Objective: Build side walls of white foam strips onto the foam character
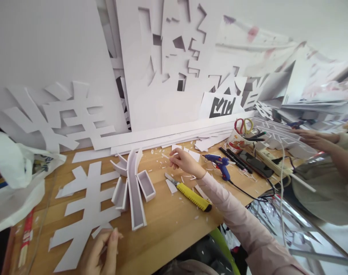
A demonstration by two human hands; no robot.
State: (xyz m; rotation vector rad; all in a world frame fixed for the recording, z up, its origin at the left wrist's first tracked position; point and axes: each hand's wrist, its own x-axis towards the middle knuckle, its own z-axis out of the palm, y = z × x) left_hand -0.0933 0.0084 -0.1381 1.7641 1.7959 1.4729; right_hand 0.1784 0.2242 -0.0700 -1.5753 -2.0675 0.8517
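While your right sleeve is slanting inward from the lower right, your right hand is hovering just beyond the yellow cutter, its wrist level and its fingers curling toward the thumb; whether the tips are meeting or pinching a scrap, you cannot tell. Your left hand is hanging lower and well to the left of the cutter, at the near edge of view, its fingers pointing away from you and bending close to the thumb, their grip being too unclear to tell. Left of the cutter, the walled white character is lying with its open channels facing up, and farther left the flat white cutout is resting near your left hand. Right of the cutter, the blue glue gun is lying on the wooden table.
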